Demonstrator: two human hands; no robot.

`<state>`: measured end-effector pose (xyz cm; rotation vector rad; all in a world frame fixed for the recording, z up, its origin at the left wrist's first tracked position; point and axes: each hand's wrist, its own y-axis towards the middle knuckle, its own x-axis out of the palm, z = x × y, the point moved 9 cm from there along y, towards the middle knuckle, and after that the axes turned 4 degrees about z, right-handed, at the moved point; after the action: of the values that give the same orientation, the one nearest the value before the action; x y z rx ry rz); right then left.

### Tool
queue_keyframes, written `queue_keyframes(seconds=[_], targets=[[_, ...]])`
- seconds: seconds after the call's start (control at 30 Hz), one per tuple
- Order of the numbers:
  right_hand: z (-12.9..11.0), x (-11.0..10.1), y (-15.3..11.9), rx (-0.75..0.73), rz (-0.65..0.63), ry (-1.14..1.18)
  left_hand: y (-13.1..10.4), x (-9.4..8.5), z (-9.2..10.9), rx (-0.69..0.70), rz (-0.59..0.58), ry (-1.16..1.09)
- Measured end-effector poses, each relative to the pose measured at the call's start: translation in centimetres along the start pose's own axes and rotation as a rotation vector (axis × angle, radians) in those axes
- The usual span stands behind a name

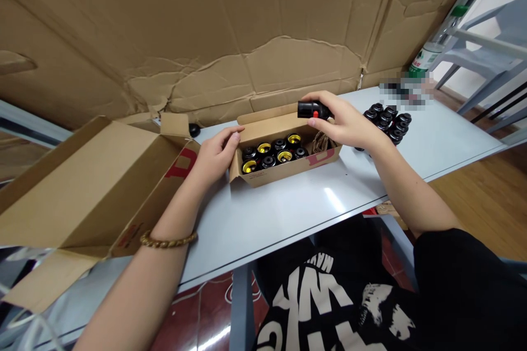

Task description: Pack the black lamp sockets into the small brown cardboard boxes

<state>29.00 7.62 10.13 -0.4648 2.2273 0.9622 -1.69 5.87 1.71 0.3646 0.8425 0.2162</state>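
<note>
Black, red-marked cylinder [305, 109], sideways above an open, part-filled cardboard box [284, 174]

Part of the black cylinder [308, 110] hidden behind the right fingers [321, 97]

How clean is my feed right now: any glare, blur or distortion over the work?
Head view: a bright glare streak on the white table, in front of the small box; head view: a pixelated patch masks detail at upper right; head view: the large carton looks lens-stretched at left; head view: the black piece in the right hand reads clearly enough.
</note>
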Motion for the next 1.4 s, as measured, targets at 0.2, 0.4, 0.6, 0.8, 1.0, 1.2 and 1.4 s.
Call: queue_keyframes(seconds=[0.2,0.4,0.6,0.8,1.0,1.2,1.4], targets=[[-0.7,0.0,-0.1,-0.045,-0.001,-0.016,-0.1,0.0,0.2,0.002,0.004,-0.002],[0.0,0.6,-0.2,0.024,-0.039,0.026,0.0,0.1,0.3,0.017,0.001,-0.011],[0.3,1.5,-0.2,0.022,-0.132,0.002,0.0,0.1,0.3,0.009,0.001,-0.011],[0.8,1.5,-0.4,0.039,-0.108,0.015,0.0,0.1,0.1,-0.002,-0.004,-0.014],[0.5,1.3,-0.4,0.042,-0.108,0.009,-0.1,0.1,0.1,0.000,-0.002,-0.015],[0.5,1.2,-0.5,0.063,-0.131,0.032,-0.2,0.0,0.1,-0.011,-0.003,-0.006],[0.0,0.9,-0.2,0.005,-0.142,0.047,-0.1,0.1,0.0,0.001,-0.001,-0.009]])
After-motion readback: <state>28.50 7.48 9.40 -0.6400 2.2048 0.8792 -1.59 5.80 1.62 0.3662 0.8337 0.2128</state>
